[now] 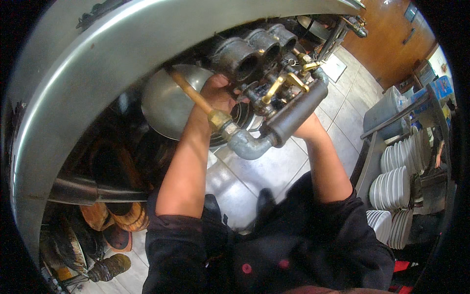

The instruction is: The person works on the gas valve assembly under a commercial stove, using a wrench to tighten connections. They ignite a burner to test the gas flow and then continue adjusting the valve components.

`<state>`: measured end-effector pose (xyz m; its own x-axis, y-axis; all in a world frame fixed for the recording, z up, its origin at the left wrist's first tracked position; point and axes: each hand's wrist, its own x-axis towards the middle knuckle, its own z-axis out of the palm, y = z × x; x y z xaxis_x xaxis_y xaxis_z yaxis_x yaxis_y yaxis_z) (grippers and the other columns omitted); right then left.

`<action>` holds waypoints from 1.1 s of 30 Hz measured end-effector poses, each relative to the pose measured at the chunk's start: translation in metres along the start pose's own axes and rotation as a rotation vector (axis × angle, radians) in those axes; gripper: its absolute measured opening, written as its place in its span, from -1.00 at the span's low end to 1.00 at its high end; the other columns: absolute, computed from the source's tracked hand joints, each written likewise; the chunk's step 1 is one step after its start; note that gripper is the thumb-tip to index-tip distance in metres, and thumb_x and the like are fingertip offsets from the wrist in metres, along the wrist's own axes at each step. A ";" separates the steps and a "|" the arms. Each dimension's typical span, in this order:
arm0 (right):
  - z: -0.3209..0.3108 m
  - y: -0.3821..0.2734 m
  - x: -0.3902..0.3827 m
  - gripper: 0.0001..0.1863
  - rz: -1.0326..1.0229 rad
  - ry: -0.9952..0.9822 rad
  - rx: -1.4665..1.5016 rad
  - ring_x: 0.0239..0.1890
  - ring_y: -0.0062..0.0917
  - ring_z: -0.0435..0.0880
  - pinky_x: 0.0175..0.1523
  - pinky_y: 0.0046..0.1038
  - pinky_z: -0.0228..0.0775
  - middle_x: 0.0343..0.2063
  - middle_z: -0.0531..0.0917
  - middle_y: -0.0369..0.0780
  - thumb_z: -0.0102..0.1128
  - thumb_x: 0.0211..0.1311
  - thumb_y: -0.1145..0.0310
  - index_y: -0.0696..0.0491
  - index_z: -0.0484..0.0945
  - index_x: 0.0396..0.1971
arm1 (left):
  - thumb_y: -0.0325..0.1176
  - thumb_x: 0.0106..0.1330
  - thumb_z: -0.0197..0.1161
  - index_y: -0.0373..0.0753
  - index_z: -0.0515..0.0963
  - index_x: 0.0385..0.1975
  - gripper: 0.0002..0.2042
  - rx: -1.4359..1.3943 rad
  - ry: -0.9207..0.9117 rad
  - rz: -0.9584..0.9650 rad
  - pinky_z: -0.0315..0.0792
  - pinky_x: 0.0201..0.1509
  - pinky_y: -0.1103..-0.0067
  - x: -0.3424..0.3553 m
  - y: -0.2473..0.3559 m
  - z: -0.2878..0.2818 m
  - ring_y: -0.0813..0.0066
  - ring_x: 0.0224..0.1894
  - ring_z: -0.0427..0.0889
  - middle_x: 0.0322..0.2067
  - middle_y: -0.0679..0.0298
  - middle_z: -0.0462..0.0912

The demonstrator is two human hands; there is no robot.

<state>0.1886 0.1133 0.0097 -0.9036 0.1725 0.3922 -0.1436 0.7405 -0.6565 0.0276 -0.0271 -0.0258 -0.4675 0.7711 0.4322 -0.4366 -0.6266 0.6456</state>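
A gas pipe assembly hangs below the curved steel edge at upper middle. It has a thick dark pipe (299, 115), brass lever valves (274, 88), a grey pipe elbow (250, 145) and a copper-coloured tube (192, 92). Behind the valves sit three dark round burner tubes (238, 59). My left hand (219, 93) reaches in beneath these tubes, beside the valves; its fingers are mostly hidden. From the right, my right hand (309, 127) goes behind the thick pipe, which covers its fingers. Left of my left forearm, a large round metal bowl (164, 100) shows.
The broad steel edge (54, 105) curves across the upper left. Stacked white plates (391, 188) stand on a rack at the right, near a grey bin (384, 115). Dark clutter and wooden-looking pieces (117, 215) lie lower left. Pale tiles (240, 183) cover the floor.
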 end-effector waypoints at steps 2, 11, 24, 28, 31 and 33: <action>0.004 0.002 0.000 -0.76 -0.139 0.045 -0.006 -0.11 -0.15 0.56 0.03 -0.26 0.39 -0.22 0.61 0.01 0.10 0.05 0.53 0.18 0.53 -0.22 | -0.54 0.06 0.31 -0.33 0.53 -0.16 -0.70 0.031 0.092 -0.049 0.58 -0.25 0.48 -0.001 0.002 0.004 0.38 -0.28 0.66 -0.26 0.16 0.66; 0.006 0.007 0.003 -0.71 -0.246 0.086 0.010 -0.11 -0.20 0.58 0.07 -0.28 0.37 -0.20 0.62 -0.04 0.11 0.08 0.50 0.14 0.54 -0.14 | -0.60 0.13 0.19 -0.24 0.57 -0.28 -0.82 0.636 0.122 -0.063 0.46 -0.32 0.65 -0.008 0.006 0.020 0.57 -0.40 0.61 -0.40 0.33 0.65; -0.055 -0.056 -0.003 -0.83 -0.644 0.751 -0.011 -0.07 -0.21 0.59 0.13 -0.20 0.35 -0.22 0.62 0.02 -0.03 0.29 0.50 0.26 0.54 -0.36 | -0.32 0.30 0.24 -0.32 0.54 -0.25 -0.81 0.943 0.329 0.444 0.51 -0.18 0.54 0.002 0.046 0.004 0.46 -0.31 0.64 -0.30 0.19 0.66; -0.030 -0.059 -0.003 -0.89 -0.691 0.580 -0.202 -0.01 -0.11 0.57 0.13 -0.15 0.35 -0.31 0.63 -0.02 0.04 0.19 0.49 0.22 0.51 -0.39 | -0.42 0.21 0.30 -0.33 0.53 -0.25 -0.82 1.003 0.362 0.492 0.51 -0.11 0.52 -0.004 0.041 0.041 0.44 -0.25 0.61 -0.26 0.21 0.63; -0.022 -0.056 -0.003 -0.88 -0.674 0.642 -0.012 -0.02 -0.10 0.56 0.12 -0.12 0.35 -0.33 0.64 -0.03 0.03 0.19 0.48 0.22 0.51 -0.41 | -0.44 0.16 0.31 -0.33 0.54 -0.24 -0.80 0.947 0.330 0.460 0.49 -0.07 0.50 0.007 0.028 0.033 0.41 -0.22 0.60 -0.26 0.22 0.63; -0.018 -0.051 -0.005 -0.88 -0.684 0.663 -0.018 -0.05 -0.11 0.57 0.12 -0.14 0.34 -0.34 0.64 -0.02 0.01 0.17 0.49 0.22 0.51 -0.42 | -0.43 0.15 0.30 -0.32 0.56 -0.25 -0.80 0.827 0.226 0.409 0.48 -0.06 0.48 0.014 0.028 0.025 0.41 -0.22 0.60 -0.28 0.22 0.64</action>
<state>0.2080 0.0869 0.0528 -0.2124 0.0270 0.9768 -0.5451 0.8264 -0.1413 0.0281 -0.0307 0.0144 -0.6392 0.4152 0.6474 0.4363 -0.4974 0.7498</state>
